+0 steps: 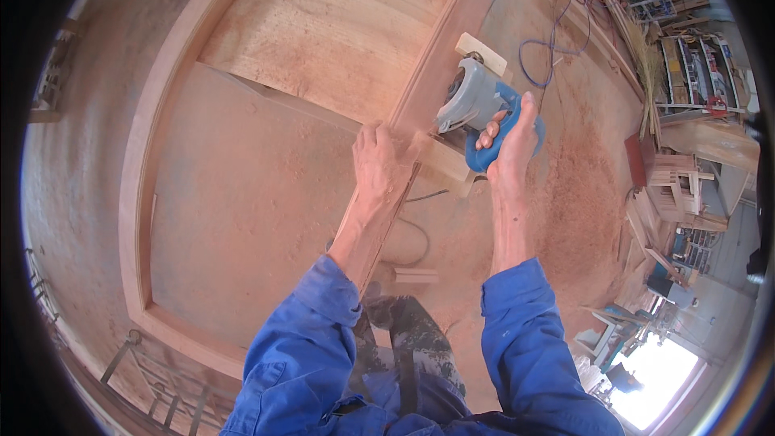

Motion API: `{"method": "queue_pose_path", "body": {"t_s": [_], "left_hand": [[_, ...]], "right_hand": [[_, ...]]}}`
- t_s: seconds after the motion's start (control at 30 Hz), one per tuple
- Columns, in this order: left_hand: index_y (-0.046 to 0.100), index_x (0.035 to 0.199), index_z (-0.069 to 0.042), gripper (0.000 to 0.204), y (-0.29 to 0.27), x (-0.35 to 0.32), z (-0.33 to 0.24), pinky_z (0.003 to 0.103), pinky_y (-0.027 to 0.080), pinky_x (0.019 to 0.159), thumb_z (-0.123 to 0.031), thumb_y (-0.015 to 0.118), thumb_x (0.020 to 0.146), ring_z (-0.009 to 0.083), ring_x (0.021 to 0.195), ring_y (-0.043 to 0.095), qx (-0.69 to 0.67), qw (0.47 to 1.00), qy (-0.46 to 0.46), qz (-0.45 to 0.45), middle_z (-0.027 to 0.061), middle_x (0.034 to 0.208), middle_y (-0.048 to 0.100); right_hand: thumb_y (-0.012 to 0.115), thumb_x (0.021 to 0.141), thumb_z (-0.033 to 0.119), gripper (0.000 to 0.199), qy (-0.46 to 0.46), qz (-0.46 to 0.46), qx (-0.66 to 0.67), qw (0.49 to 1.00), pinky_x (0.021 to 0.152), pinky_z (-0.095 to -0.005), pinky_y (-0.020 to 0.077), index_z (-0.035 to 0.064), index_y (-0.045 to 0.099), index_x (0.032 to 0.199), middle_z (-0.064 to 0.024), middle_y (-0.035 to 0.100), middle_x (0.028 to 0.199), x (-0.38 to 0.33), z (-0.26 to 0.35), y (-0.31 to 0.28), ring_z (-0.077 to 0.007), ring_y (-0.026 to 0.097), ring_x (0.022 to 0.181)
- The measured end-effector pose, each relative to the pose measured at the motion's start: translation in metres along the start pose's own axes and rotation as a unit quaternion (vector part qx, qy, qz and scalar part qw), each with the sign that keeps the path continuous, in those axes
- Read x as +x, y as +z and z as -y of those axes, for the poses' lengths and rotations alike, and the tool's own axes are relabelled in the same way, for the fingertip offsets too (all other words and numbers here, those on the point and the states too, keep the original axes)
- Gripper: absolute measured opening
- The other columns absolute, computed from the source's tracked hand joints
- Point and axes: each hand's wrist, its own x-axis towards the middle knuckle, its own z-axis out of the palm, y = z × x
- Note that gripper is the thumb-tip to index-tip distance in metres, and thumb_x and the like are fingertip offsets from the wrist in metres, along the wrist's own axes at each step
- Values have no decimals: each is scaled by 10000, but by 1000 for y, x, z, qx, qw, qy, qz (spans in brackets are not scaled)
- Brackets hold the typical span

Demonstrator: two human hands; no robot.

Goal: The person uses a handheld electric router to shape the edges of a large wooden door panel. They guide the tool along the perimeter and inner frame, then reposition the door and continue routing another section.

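My right hand [513, 149] is wrapped round the blue handle of a grey-and-blue circular saw [475, 99]. The saw stands at the right edge of a large wooden frame [452, 44]. Pale wood blocks [484, 52] sit at its far end and below it. Its blade and underside are hidden from me. To the saw's left, my left hand [376, 163] lies over the same frame member, fingers curled down on its edge. Left of this member, a wide wooden panel [323, 28] fills the far part of the frame.
Reddish sawdust [577, 210] covers the floor on the right. A blue cord [539, 81] loops across the floor beyond the saw. Wooden stools [678, 182], shelving [698, 73] and stacked timber line the right side. Metal racks [173, 391] stand at the lower left.
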Motion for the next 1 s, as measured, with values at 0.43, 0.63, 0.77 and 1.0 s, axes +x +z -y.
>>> {"method": "queue_pose_path", "body": {"t_s": [0.43,0.63,0.77,1.0], "left_hand": [[598,1111,48,534,-9,4,-15,487,436,952,-371,778,833,412,1076,557,-16,998,-48,33,229,1134,604],[588,1133,62,558,-10,7,-15,491,430,966,-382,765,845,408,1100,549,-9,998,-49,29,238,1179,597],[583,1145,66,567,1,-3,-16,484,428,981,-393,752,857,404,1134,541,-18,998,-46,29,235,1195,595],[584,1151,64,580,-7,-1,-11,483,435,980,-409,748,858,404,1139,545,-2,997,-65,39,244,1197,595]], "right_hand": [[537,948,569,533,-9,12,0,1000,454,-329,396,80,467,749,-36,447,557,1,2,-1,-165,448,437],[536,952,565,531,-15,31,5,999,439,-329,388,76,476,755,-34,447,557,6,0,1,-163,461,446],[539,949,569,541,-18,7,3,1000,439,-327,391,64,481,764,-37,454,563,5,-1,-10,-165,466,443],[546,951,547,518,-17,32,4,999,435,-318,397,67,476,771,-37,454,569,5,-4,-4,-160,460,428]]}}
